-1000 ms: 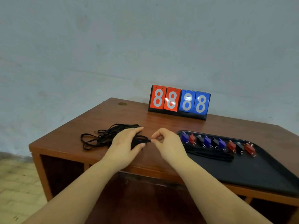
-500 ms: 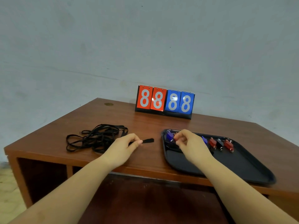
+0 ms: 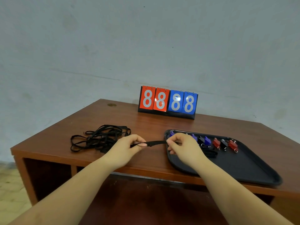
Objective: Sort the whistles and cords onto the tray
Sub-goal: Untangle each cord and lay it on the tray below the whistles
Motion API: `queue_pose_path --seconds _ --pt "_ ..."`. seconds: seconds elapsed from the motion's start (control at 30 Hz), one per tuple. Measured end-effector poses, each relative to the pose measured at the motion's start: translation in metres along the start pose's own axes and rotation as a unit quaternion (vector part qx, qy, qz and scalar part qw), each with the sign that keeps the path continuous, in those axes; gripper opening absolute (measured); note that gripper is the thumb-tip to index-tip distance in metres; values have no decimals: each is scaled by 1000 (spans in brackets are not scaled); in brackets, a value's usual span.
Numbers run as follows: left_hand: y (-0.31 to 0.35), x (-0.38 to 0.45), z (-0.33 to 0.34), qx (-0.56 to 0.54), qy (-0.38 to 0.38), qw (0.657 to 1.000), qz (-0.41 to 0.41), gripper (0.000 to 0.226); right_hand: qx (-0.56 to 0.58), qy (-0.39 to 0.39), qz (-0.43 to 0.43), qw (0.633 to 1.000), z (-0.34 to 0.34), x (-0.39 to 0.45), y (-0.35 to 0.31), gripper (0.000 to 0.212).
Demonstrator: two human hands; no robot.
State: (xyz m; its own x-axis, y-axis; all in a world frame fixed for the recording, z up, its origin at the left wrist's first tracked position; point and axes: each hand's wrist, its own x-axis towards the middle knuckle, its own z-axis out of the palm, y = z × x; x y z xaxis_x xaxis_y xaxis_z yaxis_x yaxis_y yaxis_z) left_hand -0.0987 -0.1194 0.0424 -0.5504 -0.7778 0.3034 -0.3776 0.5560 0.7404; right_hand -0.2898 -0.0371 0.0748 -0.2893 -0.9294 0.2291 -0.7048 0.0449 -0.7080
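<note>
Wooden desk (image 3: 146, 124) against a grey wall: a folded cord (image 3: 155, 142) stretches level, long axis left to right, between the left hand (image 3: 125, 147) and right hand (image 3: 183, 146), each pinching one end, at the tray (image 3: 235, 166) edge. Keeping it taut and folded should help lay it beside the cords (image 3: 210, 153) already below the whistles (image 3: 216, 142); more cords (image 3: 99, 138) lie tangled to the left.

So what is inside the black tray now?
The tray holds a row of whistles along its far side, blue, black and red, with folded black cords in front. The right hand covers the row's left part, so a full count is impossible.
</note>
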Motion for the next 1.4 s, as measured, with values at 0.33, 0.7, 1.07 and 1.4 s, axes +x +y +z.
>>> queue_pose_path --seconds 0.33,0.7,1.07,1.4 --pt "16 1 9 -54 36 998 -18 18 -50 -32 -101 993 -1 -18 -4 37" --pt "26 -1 9 -103 90 990 -20 15 103 12 16 994 20 -19 -15 25" --pt "0 2 -1 76 165 981 -66 25 99 35 -5 994 1 -18 -5 10" --pt "43 7 21 45 -56 995 62 23 26 39 -60 997 -14 -22 -4 12"
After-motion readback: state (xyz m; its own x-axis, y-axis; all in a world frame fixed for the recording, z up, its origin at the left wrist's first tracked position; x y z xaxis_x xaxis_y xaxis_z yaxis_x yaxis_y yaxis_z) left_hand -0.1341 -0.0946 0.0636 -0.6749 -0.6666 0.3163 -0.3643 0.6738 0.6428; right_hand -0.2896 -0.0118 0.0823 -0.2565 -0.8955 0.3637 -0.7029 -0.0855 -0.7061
